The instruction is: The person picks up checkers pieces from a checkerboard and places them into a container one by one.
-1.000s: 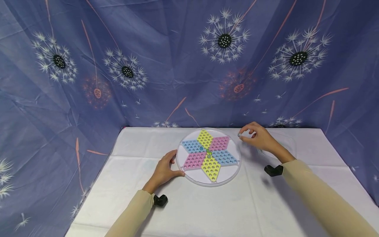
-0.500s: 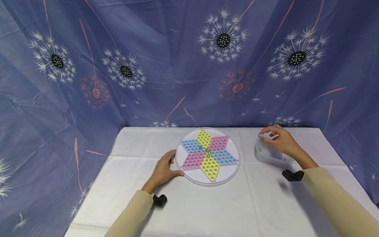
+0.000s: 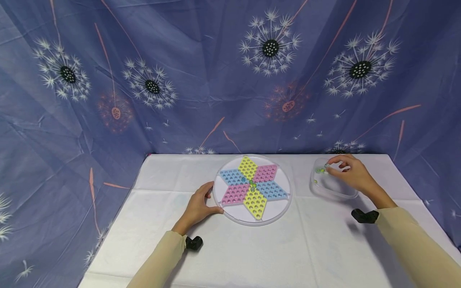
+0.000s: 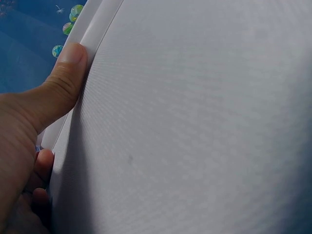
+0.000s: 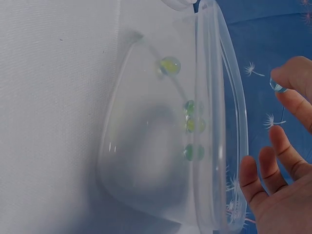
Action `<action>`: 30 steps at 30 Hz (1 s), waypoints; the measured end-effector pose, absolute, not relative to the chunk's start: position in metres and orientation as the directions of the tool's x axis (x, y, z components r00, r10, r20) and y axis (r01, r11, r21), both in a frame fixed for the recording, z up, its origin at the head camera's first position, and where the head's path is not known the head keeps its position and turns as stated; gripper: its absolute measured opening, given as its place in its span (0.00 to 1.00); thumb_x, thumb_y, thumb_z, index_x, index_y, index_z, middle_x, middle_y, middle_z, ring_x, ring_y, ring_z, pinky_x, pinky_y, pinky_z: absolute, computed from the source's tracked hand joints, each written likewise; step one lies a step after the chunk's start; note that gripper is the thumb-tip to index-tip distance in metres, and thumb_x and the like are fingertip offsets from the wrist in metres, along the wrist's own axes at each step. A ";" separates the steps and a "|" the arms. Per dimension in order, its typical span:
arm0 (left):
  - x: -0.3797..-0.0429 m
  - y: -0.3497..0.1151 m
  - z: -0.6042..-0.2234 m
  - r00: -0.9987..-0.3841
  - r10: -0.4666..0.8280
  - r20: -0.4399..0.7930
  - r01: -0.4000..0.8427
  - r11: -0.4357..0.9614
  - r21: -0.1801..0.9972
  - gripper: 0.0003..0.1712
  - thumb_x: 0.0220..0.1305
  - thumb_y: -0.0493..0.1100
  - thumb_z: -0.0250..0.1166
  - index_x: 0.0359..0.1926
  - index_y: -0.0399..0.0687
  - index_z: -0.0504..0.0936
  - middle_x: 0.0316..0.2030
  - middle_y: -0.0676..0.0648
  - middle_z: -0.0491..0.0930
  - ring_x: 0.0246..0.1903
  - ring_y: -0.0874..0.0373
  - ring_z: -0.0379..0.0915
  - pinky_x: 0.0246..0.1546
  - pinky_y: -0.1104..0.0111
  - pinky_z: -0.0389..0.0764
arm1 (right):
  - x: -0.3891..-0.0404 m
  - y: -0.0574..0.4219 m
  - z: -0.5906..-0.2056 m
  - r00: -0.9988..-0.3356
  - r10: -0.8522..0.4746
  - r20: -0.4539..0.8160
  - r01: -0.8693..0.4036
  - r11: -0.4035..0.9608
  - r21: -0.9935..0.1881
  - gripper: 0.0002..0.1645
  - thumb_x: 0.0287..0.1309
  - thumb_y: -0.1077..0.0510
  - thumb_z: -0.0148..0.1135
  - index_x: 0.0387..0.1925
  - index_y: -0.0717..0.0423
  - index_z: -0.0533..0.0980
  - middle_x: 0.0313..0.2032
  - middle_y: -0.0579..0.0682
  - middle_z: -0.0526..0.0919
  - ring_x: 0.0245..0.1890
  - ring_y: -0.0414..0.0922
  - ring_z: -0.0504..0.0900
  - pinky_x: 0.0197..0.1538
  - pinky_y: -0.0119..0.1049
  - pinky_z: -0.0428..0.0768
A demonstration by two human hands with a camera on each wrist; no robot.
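My left hand (image 3: 196, 208) grips the left edge of a round Chinese checkers board (image 3: 277, 214), a white disc with a pink, blue and yellow star of holes. In the left wrist view the thumb (image 4: 63, 80) rests along the rim. Several marbles (image 3: 253, 185) sit at the star's middle and a blue one (image 3: 243, 180) in a blue point. My right hand (image 3: 351, 174) pinches a clear bluish marble (image 5: 278, 85) between thumb and forefinger, above a clear plastic box (image 3: 336, 195). Several green and yellow marbles (image 5: 195, 125) lie inside the box.
A white cloth (image 3: 273, 256) covers the table under board and box. Behind it hangs a blue curtain (image 3: 209, 80) printed with dandelions, also along the left side. Black cameras sit at both wrists.
Pinching the marble, my right hand has moved right, from beside the board to above the box. The marbles in the box have come into sight. My left hand stays at the board.
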State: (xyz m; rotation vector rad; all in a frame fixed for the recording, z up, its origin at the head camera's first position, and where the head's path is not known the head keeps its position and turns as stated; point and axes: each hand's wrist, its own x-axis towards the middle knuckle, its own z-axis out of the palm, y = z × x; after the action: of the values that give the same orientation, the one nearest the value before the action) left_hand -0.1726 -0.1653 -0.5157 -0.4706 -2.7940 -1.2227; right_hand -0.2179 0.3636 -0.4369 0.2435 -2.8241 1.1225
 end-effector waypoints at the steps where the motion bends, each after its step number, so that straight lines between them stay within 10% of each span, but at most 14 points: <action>1: -0.173 -0.166 -0.516 -0.953 0.254 0.167 0.295 0.640 0.709 0.62 0.41 0.50 0.87 0.75 0.41 0.66 0.46 0.47 0.75 0.42 0.55 0.68 0.46 0.60 0.69 | -0.218 0.364 -0.437 -0.983 -0.114 0.145 -0.182 0.717 -0.673 0.20 0.67 0.46 0.69 0.52 0.54 0.83 0.56 0.56 0.72 0.48 0.53 0.70 0.41 0.43 0.72; 30: -0.173 -0.165 -0.514 -0.956 0.255 0.146 0.279 0.635 0.720 0.62 0.41 0.50 0.87 0.76 0.42 0.65 0.47 0.47 0.74 0.43 0.55 0.67 0.46 0.60 0.69 | -0.234 0.351 -0.457 -0.987 -0.161 -0.004 -0.120 0.752 -0.648 0.22 0.69 0.46 0.65 0.55 0.56 0.80 0.57 0.63 0.70 0.50 0.58 0.71 0.45 0.51 0.72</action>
State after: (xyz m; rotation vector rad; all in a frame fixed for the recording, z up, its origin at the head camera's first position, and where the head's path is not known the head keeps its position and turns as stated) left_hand -0.1727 -0.1650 -0.5140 -0.4592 -2.8130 -1.2463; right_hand -0.2337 0.3512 -0.4571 0.2410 -2.9955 1.1019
